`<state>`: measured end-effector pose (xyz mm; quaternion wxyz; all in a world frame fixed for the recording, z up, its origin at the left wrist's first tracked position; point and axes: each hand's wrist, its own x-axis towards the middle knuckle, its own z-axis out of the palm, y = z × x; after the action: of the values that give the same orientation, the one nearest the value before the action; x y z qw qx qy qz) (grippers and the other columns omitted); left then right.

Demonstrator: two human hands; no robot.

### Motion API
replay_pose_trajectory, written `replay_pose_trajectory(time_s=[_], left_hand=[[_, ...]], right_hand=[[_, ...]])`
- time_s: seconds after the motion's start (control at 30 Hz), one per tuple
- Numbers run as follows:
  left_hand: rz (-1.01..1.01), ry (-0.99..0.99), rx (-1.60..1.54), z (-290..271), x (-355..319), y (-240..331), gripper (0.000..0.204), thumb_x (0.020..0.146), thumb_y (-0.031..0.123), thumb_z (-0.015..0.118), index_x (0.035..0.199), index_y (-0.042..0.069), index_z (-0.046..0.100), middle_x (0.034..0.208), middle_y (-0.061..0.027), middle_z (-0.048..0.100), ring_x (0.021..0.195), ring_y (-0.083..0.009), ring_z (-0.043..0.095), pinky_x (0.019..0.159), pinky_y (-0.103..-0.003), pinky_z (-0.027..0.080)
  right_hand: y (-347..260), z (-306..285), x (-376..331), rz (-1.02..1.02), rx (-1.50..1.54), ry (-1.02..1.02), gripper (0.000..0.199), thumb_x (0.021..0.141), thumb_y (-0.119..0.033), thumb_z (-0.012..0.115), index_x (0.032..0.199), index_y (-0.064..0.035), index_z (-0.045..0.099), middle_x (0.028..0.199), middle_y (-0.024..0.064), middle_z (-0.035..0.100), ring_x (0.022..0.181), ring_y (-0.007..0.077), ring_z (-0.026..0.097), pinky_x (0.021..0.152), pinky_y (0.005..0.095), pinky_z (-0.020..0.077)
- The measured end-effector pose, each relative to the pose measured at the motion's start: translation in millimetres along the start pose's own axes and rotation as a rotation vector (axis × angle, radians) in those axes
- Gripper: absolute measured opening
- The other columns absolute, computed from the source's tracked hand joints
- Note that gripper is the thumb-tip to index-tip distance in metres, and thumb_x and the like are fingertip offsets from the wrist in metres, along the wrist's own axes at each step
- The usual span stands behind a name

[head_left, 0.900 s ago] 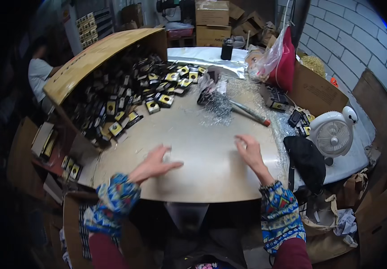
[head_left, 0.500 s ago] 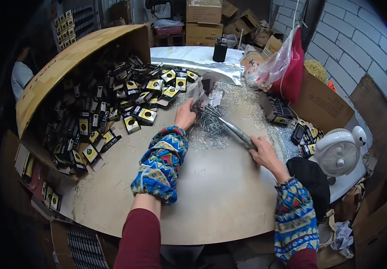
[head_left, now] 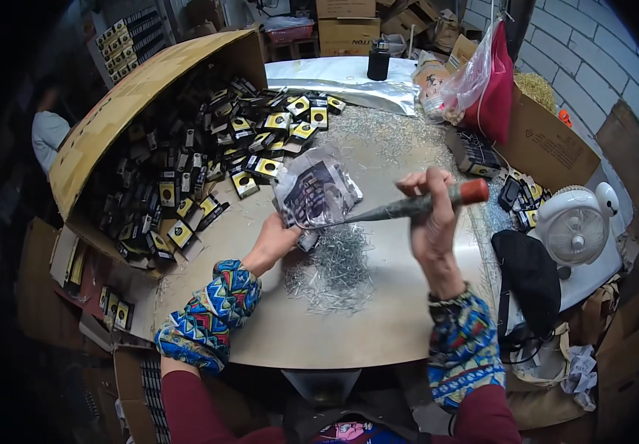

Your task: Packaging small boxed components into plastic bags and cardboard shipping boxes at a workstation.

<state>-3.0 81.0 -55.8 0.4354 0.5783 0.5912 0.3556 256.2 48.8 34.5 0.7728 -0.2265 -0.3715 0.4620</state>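
1. The fingers of my right hand (head_left: 429,214) are wrapped tight around the handle of a tool (head_left: 408,207) with a red end cap. I hold it raised above the surface, and its thin metal shaft points left.
2. My left hand (head_left: 271,240) pinches the lower edge of a clear plastic packet (head_left: 316,194) with dark contents. The packet is lifted just off the surface, and the tool's tip meets its lower edge.
3. Directly below the packet and between my hands lies a heap of small metal staples (head_left: 338,266), with more scattered farther back.
4. All of this sits on a round, pale surface (head_left: 379,325).
5. To my left, a big cardboard box (head_left: 123,111) lies tipped on its side, spilling small black-and-yellow packets (head_left: 260,148) onto the surface.
6. To my right stands a small white fan (head_left: 577,233), with a black cloth (head_left: 530,277) just beside it.
7. At the far right edge hangs a red and clear plastic bag (head_left: 486,85).
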Motion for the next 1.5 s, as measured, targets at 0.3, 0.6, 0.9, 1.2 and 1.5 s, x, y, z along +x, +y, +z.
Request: replay_pose_trajectory(time_s=[0.3,0.6,0.9,1.2,1.5], left_hand=[[0.505,0.295,0.653,-90,-66,60,0.023,0.082,0.007,0.062,0.104,-0.001,0.061,0.073,-0.0251,0.062,0.068,-0.0422,0.062,0.060,-0.045,0.050],[0.145,-0.145,0.403,-68,-59,12,0.075,0.080,0.044,0.074,0.138,0.007,0.046,0.139,-0.0215,0.041,0.129,-0.0346,0.041,0.108,-0.037,0.035],[0.246,-0.030,-0.003,-29,-25,36,0.040,0.080,0.008,0.068,0.118,0.003,0.061,0.091,-0.0036,0.068,0.077,-0.0123,0.063,0.075,-0.025,0.051],[0.541,0.100,0.171,-38,-23,120,0.031,0.084,0.005,0.065,0.114,0.007,0.067,0.087,-0.0073,0.071,0.075,-0.0125,0.065,0.067,-0.028,0.052],[0.604,0.324,-0.123,-54,-5,135,0.026,0.088,0.002,0.059,0.113,0.001,0.066,0.093,-0.0028,0.069,0.084,-0.0100,0.063,0.077,-0.025,0.050]], right_hand=[[-78,50,1,-0.111,-0.166,-0.364,0.027,0.101,-0.021,0.047,0.077,-0.0086,0.050,0.049,-0.0036,0.038,0.036,0.0078,0.037,0.035,0.0254,0.0374],[-47,54,-13,0.229,-0.445,-0.518,0.030,0.090,-0.021,0.070,0.073,-0.0067,0.050,0.051,-0.0025,0.047,0.038,0.0059,0.043,0.036,0.0230,0.0339],[-37,46,-22,0.154,-0.347,-0.434,0.028,0.092,-0.015,0.067,0.074,-0.0072,0.047,0.050,-0.0025,0.045,0.037,0.0057,0.039,0.036,0.0234,0.0316],[-32,58,-27,-0.175,-0.131,-0.256,0.022,0.097,-0.012,0.058,0.079,-0.0100,0.046,0.053,-0.0031,0.040,0.041,0.0072,0.039,0.040,0.0259,0.0371],[-41,72,2,-0.600,-0.067,-0.189,0.019,0.099,-0.021,0.055,0.085,-0.0122,0.045,0.051,-0.0030,0.039,0.039,0.0082,0.040,0.038,0.0256,0.0365]])
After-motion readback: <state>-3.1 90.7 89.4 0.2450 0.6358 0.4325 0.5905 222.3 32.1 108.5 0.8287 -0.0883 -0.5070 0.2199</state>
